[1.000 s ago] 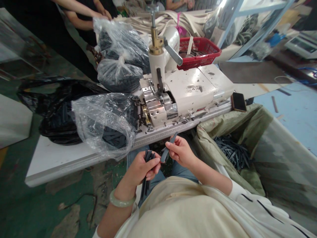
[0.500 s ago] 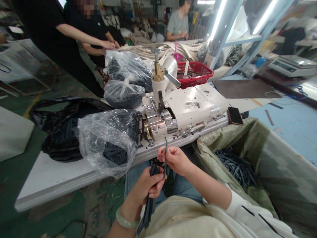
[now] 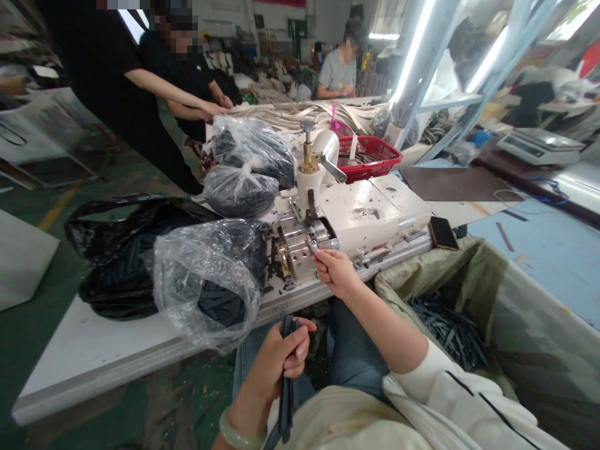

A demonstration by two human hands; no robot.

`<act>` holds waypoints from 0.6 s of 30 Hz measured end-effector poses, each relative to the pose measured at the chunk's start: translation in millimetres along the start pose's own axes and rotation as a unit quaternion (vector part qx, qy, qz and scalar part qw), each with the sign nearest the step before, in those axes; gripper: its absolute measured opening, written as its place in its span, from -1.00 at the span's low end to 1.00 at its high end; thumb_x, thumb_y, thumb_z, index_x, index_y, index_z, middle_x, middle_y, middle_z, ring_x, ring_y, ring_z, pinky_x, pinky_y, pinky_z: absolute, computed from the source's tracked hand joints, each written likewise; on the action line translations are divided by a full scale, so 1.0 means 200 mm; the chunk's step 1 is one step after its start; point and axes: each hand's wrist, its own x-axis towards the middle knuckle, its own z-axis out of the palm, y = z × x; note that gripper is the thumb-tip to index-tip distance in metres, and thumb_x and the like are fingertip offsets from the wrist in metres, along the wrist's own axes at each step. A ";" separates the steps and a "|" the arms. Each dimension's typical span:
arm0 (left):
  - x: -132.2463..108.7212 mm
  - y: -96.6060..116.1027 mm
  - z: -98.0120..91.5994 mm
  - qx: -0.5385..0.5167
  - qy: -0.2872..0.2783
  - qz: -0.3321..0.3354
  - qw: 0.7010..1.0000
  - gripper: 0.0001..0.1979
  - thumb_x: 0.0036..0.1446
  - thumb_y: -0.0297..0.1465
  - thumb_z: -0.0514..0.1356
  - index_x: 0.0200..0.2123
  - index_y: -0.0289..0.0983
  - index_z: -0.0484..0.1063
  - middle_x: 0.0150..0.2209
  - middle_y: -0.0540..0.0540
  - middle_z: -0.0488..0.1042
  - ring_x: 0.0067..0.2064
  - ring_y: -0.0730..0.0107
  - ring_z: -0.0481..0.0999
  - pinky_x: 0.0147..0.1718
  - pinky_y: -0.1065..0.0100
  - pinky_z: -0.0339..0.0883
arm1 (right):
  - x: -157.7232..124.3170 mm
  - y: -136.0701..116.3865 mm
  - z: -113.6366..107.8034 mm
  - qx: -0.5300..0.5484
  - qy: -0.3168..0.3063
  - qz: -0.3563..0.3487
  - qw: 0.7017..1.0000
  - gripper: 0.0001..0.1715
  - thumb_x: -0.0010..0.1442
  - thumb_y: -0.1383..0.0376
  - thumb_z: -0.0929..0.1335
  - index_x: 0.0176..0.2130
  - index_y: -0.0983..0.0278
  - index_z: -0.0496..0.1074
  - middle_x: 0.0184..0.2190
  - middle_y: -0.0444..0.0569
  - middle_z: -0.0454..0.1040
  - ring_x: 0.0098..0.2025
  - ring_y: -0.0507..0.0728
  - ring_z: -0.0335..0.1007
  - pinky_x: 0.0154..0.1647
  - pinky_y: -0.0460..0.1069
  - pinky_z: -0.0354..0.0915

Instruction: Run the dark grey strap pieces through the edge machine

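My left hand [image 3: 284, 350] is closed round a bundle of dark strips [image 3: 287, 400] above my lap. My right hand [image 3: 334, 270] pinches a short dark strip [image 3: 311, 244] at the metal front of a cream machine [image 3: 370, 215]. That strip's far end lies close under the machine's brass-topped post [image 3: 309, 178]. An open clear plastic bag [image 3: 175, 300] with dark strips inside lies on the white table [image 3: 107, 356], left of the machine.
Further left sits a black bag [image 3: 117, 294]. Tied bags [image 3: 241, 190] stand behind it, and a red basket [image 3: 375, 164] behind the machine. A phone [image 3: 443, 233] lies at the right, above a green sack [image 3: 482, 262] of strips. Several people work behind.
My right hand has moved forward from beside my left hand to the machine, carrying one strip. My left hand still holds the bundle. The camera view has tilted up slightly.
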 end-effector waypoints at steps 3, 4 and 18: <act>-0.01 0.00 -0.01 0.004 0.011 0.006 1.000 -0.70 -0.05 -0.24 0.37 -0.33 -0.33 0.46 -0.67 0.14 0.24 -0.72 0.78 -0.08 -0.79 0.63 -0.16 | 0.03 -0.01 0.00 0.023 0.019 0.007 1.000 -0.67 -0.10 0.20 0.49 -0.56 0.34 0.34 -0.78 -0.32 0.10 -0.77 -0.16 -0.13 -0.79 -0.21 -0.21; -0.01 0.00 -0.02 0.004 0.013 0.007 1.000 -0.70 -0.05 -0.25 0.37 -0.32 -0.33 0.46 -0.67 0.14 0.24 -0.72 0.78 -0.08 -0.79 0.63 -0.15 | 0.04 -0.01 0.00 0.032 0.029 0.009 0.999 -0.68 -0.09 0.22 0.49 -0.57 0.34 0.34 -0.79 -0.32 0.10 -0.77 -0.16 -0.13 -0.79 -0.21 -0.21; 0.00 0.00 -0.05 -0.041 -0.018 0.038 0.998 -0.58 0.02 -0.09 0.29 -0.27 -0.36 0.48 -0.62 0.10 0.26 -0.70 0.76 -0.05 -0.78 0.63 -0.12 | -0.45 -0.27 -0.91 0.155 0.413 -0.242 0.864 -0.56 0.33 0.08 0.13 -0.41 0.21 0.39 -0.38 0.04 0.47 -0.30 0.05 0.53 -0.41 -0.07 0.48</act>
